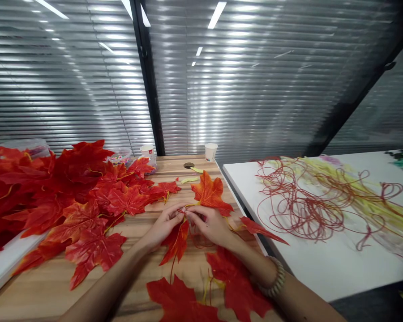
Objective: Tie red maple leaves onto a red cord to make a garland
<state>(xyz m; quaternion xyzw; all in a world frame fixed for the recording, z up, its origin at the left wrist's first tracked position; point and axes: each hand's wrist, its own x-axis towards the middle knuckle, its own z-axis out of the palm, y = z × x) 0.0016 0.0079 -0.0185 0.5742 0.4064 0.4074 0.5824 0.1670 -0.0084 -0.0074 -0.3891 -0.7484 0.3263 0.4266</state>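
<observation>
Near the middle of the wooden table, my left hand [168,223] pinches a thin red cord and leaf stem, its fingertips meeting those of my right hand [206,220]. The right fingers are closed on the same stem and cord. An orange-red leaf [177,243] hangs below the fingertips. Just beyond my right hand lies an orange maple leaf [210,192]. Red leaves [184,302] rest nearer to me, and another red leaf [263,230] sticks out past my right wrist. The exact crossing of cord and stem is hidden by my fingers.
A large heap of red leaves [94,188] covers the left side. Paper cups [211,152] stand at the back, beside small containers of beads [119,157]. On the white table [322,268] at right lie tangled red cords [302,201] and yellow material [352,179].
</observation>
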